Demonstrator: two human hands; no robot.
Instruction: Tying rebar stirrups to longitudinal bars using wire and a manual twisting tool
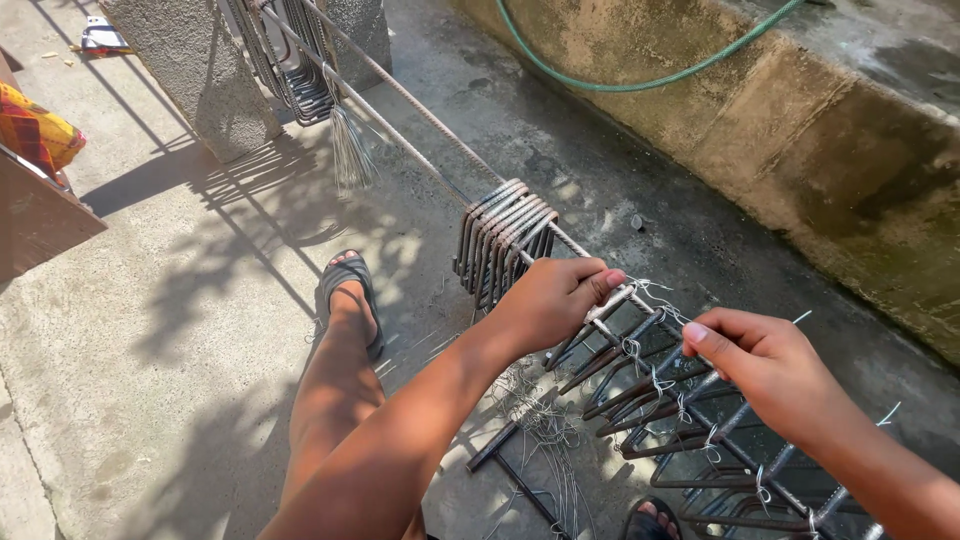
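Head view: my left hand [553, 300] is closed tight around the long steel bar [420, 110]. My right hand [765, 365] pinches thin tie wire [650, 292]; its sharp ends could poke me.

Bunched stirrups [503, 238] block the long rebar [420, 110] ahead; bare rod beyond them and open concrete floor [150, 300] leftward offer passage.

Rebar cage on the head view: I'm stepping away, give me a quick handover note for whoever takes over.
Left hand grips the long bar at a stirrup.
Right hand pinches thin tie wire at the next joint.
Done: stirrups near the right hand carry twisted wire ties.
Left: a bunch of stirrups hangs untied up the bar; another bunch sits farther along.
Spare wire lies on the ground below.
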